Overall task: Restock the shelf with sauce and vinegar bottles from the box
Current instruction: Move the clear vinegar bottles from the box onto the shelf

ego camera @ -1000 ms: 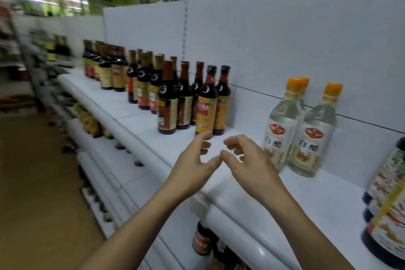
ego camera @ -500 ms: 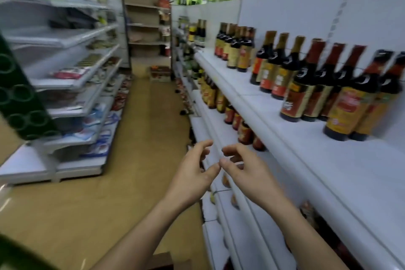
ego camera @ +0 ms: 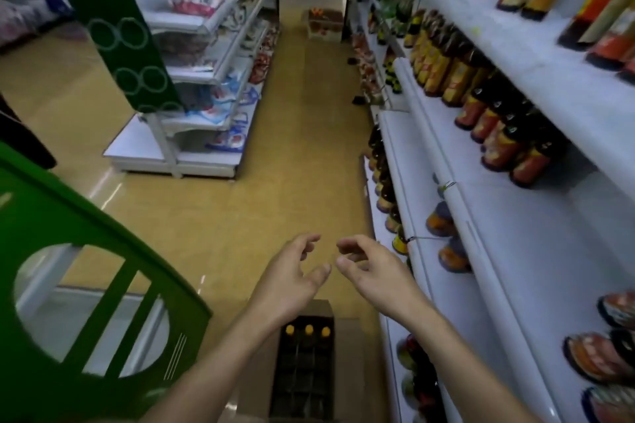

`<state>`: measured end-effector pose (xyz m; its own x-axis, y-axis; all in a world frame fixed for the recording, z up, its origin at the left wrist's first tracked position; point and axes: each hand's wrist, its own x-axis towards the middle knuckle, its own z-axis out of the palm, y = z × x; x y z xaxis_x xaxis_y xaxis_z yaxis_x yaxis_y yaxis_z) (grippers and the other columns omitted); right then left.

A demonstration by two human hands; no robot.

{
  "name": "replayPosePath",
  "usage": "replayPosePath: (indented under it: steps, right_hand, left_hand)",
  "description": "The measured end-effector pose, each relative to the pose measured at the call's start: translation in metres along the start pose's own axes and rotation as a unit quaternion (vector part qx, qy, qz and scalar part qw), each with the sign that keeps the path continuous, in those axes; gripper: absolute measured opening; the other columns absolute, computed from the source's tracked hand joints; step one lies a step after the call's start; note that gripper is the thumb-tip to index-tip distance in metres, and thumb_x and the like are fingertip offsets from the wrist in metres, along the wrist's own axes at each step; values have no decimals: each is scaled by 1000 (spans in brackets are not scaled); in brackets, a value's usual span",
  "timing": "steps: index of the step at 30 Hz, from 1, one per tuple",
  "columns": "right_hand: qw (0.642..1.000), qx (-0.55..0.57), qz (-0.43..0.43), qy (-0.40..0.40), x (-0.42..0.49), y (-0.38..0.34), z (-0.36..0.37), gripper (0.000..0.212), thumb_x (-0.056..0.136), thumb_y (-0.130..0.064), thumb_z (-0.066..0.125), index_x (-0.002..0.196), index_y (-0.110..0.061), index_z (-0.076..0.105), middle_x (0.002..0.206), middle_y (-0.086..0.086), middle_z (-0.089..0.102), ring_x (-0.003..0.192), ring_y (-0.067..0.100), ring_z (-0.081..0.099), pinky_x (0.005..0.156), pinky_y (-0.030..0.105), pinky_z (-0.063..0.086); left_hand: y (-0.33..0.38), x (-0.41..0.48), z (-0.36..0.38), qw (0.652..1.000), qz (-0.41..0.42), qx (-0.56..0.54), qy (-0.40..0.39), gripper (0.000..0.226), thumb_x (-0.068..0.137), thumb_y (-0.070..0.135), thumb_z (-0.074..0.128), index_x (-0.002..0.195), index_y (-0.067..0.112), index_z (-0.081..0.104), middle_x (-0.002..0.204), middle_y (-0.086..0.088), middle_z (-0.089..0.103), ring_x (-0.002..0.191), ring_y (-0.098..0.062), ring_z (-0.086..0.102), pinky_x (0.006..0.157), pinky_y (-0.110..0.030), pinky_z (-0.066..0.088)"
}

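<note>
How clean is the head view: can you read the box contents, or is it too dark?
Head view: box interior dim, only three orange caps show; shelf bottles on the right smeared by blur; shelf edges bowed by the wide-angle lens.

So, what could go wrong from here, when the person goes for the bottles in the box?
1. The brown cardboard box stands on the floor in the aisle, just below the hands; a step forward could knock it.
2. Only three orange-capped bottles show, at its far end; the empty left hand and right hand must reach low, and a grip on caps alone might slip.
3. The green panel is close to the left arm.
</note>
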<state>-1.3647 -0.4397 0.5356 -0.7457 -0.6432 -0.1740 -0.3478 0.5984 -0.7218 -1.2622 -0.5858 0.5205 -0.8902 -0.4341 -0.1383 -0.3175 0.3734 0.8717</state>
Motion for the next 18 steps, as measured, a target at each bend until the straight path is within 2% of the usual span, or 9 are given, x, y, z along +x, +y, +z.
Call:
replayPosePath:
  steps: [7,11,14,18]
  right_hand:
    - [998,20,38,-38,26,47,93,33,100,-36,61,132,-25,60,123,-14,63,111,6,61,93,27,53]
    - [995,33,73,-67,39,109,151,25,100,-33,62,125,-28,61,111,-19,64,102,-3,60,81,12,48]
    - [991,45,100,-71,51,171,201,23,100,-32,62,122,-29,60,109,-16,64,105,3,61,84,18,51]
    - [987,49,126,-81,69,263,267,23,101,-31,61,124,-26,60,113,-10,63,105,5,59,79,14,47]
  left_hand:
    - [-106,-1,9,998,-62,-3,-23,54,98,29,66,148,29,46,141,4,54,132,-9,49,108,-31,48]
    - [-186,-1,40,994,-104,5,-37,52,98,27,67,146,26,47,131,11,56,120,-3,51,90,-13,44]
    - [-252,6,82,989,-140,-2,-57,52,99,28,65,147,29,46,126,15,53,120,-2,51,80,-6,39]
    - [-342,20,154,984,-159,-3,-80,54,99,28,65,149,32,43,139,8,53,122,-4,48,78,-6,38]
